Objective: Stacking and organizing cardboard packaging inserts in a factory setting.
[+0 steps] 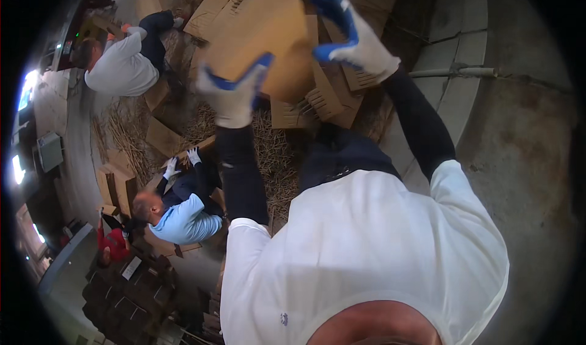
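Note:
My left hand [235, 94], in a white glove with blue on its palm side, is open with thumb and fingers spread. It overlaps the lower left edge of a blurred tan cardboard sheet [268, 33]; whether it touches the sheet I cannot tell. My right hand [360, 36], gloved the same way, stands open to the right of the sheet, thumb and fingers wide apart. Between its thumb and fingers I see nothing held. Beneath both hands lie cut cardboard pieces [326, 98] with rows of notches along some edges.
Narrow cardboard scraps [274, 156] are heaped below my hands. To the left a person in light blue [189, 220] and another in white [125, 64] bend over cardboard. A person in red [115, 244] is farther off, near dark stacks [131, 293]. A pipe [455, 72] lies right.

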A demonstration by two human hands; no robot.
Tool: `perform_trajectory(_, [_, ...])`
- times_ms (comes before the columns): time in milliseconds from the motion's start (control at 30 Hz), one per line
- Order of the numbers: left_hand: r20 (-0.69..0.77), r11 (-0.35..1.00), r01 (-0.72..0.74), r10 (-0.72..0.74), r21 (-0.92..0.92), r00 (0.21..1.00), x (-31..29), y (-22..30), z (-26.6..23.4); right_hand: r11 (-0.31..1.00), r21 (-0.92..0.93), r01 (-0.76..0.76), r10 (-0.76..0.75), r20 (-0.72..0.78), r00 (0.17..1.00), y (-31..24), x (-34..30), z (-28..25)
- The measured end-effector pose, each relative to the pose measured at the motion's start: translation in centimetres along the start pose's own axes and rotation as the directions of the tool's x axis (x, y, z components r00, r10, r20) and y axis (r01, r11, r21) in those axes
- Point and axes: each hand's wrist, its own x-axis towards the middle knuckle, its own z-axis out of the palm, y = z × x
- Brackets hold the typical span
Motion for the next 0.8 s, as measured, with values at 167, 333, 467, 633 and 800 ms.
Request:
perform_trajectory(167, [0.028, 0.883, -0.059, 0.081, -0.465, 0.996, 6.1, 2.4, -8.7, 0.971, 0.06, -0.231, 0.237, -0.14, 0.961, 4.7, -3.9, -4.6])
perform_trajectory(333, [0.047, 0.916, -0.177, 0.208, -0.361, 0.977, 10.2, 3.6, -14.2, 0.972, -0.187, -0.142, 0.162, 0.096, 0.982, -0.8, -4.1, 3.6])
perform_trajectory(467, [0.262, 0.887, -0.382, 0.446, -0.261, 0.856, 14.4, 5.0, -15.9, 0.986, -0.162, -0.04, 0.034, -0.042, 0.999, -0.8, -4.6, 7.1])
perform_trajectory(633, [0.49, 0.598, 0.157, 0.448, -0.786, 0.748, 12.7, 11.2, -10.3, 0.989, 0.041, -0.14, 0.143, -0.081, 0.986, -1.6, -6.2, 10.2])
perform_trajectory(800, [0.428, 0.662, 0.129, 0.311, -0.738, 0.849, 13.0, 13.5, -8.6, 0.975, 0.193, -0.112, 0.148, -0.188, 0.971, -2.4, -5.5, 12.1])
